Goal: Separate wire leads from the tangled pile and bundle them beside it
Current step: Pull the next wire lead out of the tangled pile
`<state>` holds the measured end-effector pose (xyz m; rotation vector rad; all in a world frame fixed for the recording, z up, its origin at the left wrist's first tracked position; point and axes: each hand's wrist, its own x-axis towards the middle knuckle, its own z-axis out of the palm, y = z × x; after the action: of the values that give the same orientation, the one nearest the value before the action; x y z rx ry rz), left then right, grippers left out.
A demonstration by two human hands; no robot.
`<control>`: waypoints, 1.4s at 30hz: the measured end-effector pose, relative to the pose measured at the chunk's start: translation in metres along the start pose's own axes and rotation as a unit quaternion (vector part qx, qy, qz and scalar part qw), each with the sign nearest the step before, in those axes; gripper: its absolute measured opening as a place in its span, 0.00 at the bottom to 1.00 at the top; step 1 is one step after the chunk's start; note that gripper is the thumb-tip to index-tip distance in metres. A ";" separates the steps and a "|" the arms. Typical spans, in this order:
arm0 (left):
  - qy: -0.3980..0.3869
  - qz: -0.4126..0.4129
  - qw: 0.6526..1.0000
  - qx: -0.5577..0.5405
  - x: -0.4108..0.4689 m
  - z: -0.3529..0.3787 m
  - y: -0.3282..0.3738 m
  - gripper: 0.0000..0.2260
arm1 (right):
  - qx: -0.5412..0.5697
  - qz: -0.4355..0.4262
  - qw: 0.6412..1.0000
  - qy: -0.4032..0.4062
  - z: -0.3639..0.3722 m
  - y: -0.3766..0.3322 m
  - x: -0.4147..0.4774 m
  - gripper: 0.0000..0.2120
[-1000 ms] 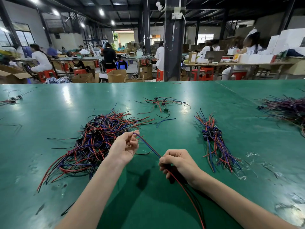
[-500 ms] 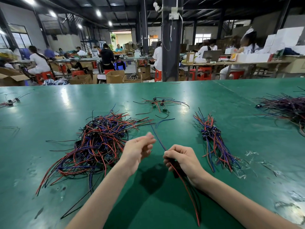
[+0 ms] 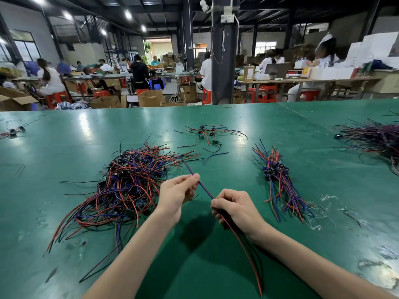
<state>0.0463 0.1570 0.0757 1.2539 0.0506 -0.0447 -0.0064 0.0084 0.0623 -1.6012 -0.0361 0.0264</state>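
Observation:
A tangled pile (image 3: pixel 127 186) of red, blue and black wire leads lies on the green table (image 3: pixel 64 137), left of my hands. My right hand (image 3: pixel 235 209) grips a wire lead (image 3: pixel 205 189) whose red and black strands trail back under my forearm. My left hand (image 3: pixel 178 194) pinches the same lead's blue-red end between thumb and fingertips, and the tip sticks out toward the pile. A sorted bundle (image 3: pixel 278 180) of leads with dark connectors lies to the right of my hands.
A few loose leads with small boards (image 3: pixel 209 134) lie farther back. Another dark wire heap (image 3: pixel 375 139) sits at the right edge, and a stray lead (image 3: pixel 13 131) at the far left. Clear plastic scraps (image 3: pixel 330 210) litter the near right. People work at benches behind.
My left hand, which had let go and hung open near the lead half a second ago, now pinches its blue-red end again. My right hand kept its grip.

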 end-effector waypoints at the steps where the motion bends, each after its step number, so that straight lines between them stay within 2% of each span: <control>1: 0.017 0.004 1.000 -0.011 0.003 -0.004 0.003 0.06 | 0.002 0.004 1.000 -0.006 0.001 0.000 -0.001 0.14; 7: 0.061 0.008 0.996 -0.071 0.012 -0.022 0.020 0.06 | 0.004 0.011 1.000 -0.027 0.003 -0.003 -0.003 0.15; 17: 0.051 -0.120 0.968 -0.213 0.020 -0.027 0.022 0.11 | -0.012 0.012 0.999 -0.050 0.003 -0.001 -0.003 0.15; 27: 0.023 -0.180 0.943 -0.280 0.016 -0.025 0.024 0.11 | -0.019 0.014 0.998 -0.061 0.002 -0.002 -0.005 0.13; 33: 0.016 -0.169 0.949 -0.265 0.016 -0.025 0.026 0.11 | -0.010 0.023 0.998 -0.059 0.001 -0.002 -0.004 0.14; 42: 0.054 -0.094 0.982 -0.154 0.018 -0.027 0.024 0.11 | -0.015 0.024 0.998 -0.057 0.001 -0.002 -0.004 0.13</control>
<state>0.0655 0.1896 0.0889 0.9384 0.2611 -0.1286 -0.0106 0.0096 0.0646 -1.6298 -0.0873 0.1551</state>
